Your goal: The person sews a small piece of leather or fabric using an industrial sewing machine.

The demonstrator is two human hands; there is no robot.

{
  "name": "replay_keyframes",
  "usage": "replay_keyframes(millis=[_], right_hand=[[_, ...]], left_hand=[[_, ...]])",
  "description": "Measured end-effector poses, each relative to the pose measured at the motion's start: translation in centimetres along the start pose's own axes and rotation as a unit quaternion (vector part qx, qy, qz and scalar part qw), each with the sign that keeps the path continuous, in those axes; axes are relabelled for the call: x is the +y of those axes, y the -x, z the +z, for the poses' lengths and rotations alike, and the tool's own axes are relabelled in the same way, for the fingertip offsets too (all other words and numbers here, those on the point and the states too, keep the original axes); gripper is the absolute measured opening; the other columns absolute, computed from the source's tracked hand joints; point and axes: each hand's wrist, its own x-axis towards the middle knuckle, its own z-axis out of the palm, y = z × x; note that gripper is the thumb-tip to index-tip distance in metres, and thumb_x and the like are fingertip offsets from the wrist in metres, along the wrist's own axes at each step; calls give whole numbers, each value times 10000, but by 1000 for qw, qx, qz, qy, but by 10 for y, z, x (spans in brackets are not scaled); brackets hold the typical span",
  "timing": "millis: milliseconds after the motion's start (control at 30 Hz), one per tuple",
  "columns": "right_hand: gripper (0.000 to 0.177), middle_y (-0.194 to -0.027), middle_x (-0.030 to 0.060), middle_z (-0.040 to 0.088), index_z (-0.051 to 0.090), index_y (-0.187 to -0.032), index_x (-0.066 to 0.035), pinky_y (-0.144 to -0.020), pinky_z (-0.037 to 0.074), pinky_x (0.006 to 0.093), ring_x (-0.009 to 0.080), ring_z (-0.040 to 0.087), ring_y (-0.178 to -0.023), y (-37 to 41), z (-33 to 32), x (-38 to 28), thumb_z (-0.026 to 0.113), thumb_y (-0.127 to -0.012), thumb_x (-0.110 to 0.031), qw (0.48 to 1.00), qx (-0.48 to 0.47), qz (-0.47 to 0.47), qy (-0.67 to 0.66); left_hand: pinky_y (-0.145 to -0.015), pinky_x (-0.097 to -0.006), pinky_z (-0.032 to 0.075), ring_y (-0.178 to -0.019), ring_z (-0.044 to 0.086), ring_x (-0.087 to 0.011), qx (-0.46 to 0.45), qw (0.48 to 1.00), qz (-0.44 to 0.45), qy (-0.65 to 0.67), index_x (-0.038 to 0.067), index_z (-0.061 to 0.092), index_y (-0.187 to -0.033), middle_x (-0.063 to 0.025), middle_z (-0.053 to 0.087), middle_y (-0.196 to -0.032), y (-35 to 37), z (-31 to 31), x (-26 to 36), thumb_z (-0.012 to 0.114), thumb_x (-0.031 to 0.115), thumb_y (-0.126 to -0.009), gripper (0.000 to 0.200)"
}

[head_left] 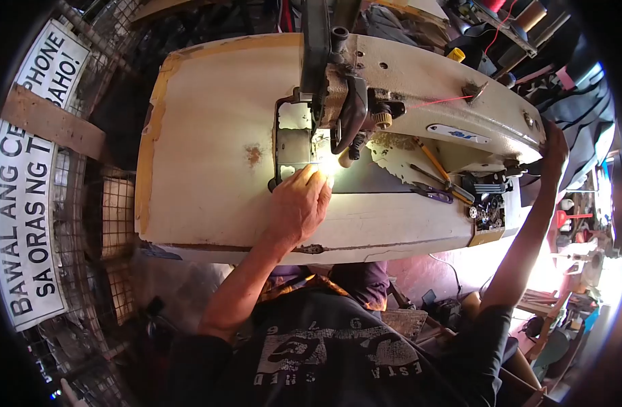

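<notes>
A worn, cream-coloured sewing machine [419, 78] stands on a white table [209, 142]. My left hand [303, 203] lies at the front of its needle area, fingers closed and bunched together under a bright lamp glow. Glare and the hand itself hide whatever is between the fingertips. Just behind them are a metal needle plate [294, 144] and a brass-coloured tension knob [383, 120]. Out at the machine's right end, my right hand [556, 150] is wrapped round the handwheel, which is mostly covered by the hand.
Under the machine arm lie an orange-handled screwdriver [433, 159] and a dark purple-handled tool [433, 195]. A tray of small metal parts [488, 211] sits at the table's right. Thread spools [530, 15] stand at the back; a wire grille [117, 210] and sign [26, 224] flank the left.
</notes>
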Motion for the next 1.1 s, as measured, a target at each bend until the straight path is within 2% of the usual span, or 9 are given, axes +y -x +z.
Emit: replay_keyframes(millis=[133,267,467,500,600,767,867,1000,1100], right_hand=[[340,-1035,174,610,593,-1226,-33,-847,492,411,282,621,-978,72,19,5,421,-1033,-255,976,145,-22,161],[427,-1123,145,561,519,-1325,-40,-871,532,428,256,597,-1003,121,47,-15,472,-1025,-341,873,190,306,-327],[485,-1180,180,582,497,-1344,-18,-833,532,408,275,615,-991,99,20,17,461,-1042,-396,966,73,247,-37],[480,-1136,187,610,491,-1370,-38,-804,525,394,263,628,-967,100,14,-31,506,-1033,-380,970,210,89,81],[320,-1093,128,625,501,-1324,-32,-835,493,329,220,624,-950,135,13,-166,496,-1036,-173,964,250,78,-52],[170,-909,104,667,679,-1016,-41,-750,526,370,261,669,-837,173,50,-374,704,-848,-55,921,-177,-1,-348],[302,-764,121,608,677,-978,-32,-635,486,391,268,623,-699,169,96,-411,763,-845,-290,921,-177,8,-346],[241,-762,151,615,676,-921,-29,-631,489,417,329,616,-698,167,115,-414,738,-850,-251,901,-228,54,-365],[146,-775,146,626,685,-924,-33,-657,495,408,330,626,-722,176,100,-404,708,-858,-161,910,-204,48,-358]], left_hand=[[-602,-426,458,-661,558,-331,-11,1000,13,-1,31,491,-785,-130,491,-731,-2,-3,2,606,108,-929,199],[-597,-411,464,-656,560,-315,-67,997,28,11,30,507,-764,-117,495,-725,2,-6,3,636,125,-901,211],[-625,-399,486,-664,570,-279,-207,946,195,157,46,562,-758,-79,526,-740,21,-3,25,676,140,-843,171],[-650,-403,487,-692,580,-270,-199,950,200,136,49,559,-755,-72,536,-761,25,-2,29,678,141,-845,175],[-667,-397,488,-716,587,-272,-194,954,199,115,47,569,-761,-77,543,-780,28,-3,29,685,145,-841,171],[-660,-412,488,-704,591,-285,-191,954,202,114,47,583,-790,-87,562,-772,27,-2,29,691,148,-836,155],[-657,-417,494,-701,592,-299,-181,956,198,118,41,583,-823,-96,574,-764,31,0,26,680,139,-845,140],[-653,-408,503,-696,590,-310,-192,957,107,191,33,594,-939,-127,579,-822,30,-16,24,649,133,-870,134],[-630,-372,507,-688,599,-244,32,993,-45,107,38,575,-1130,-139,569,-963,22,-27,10,612,88,-884,253]])
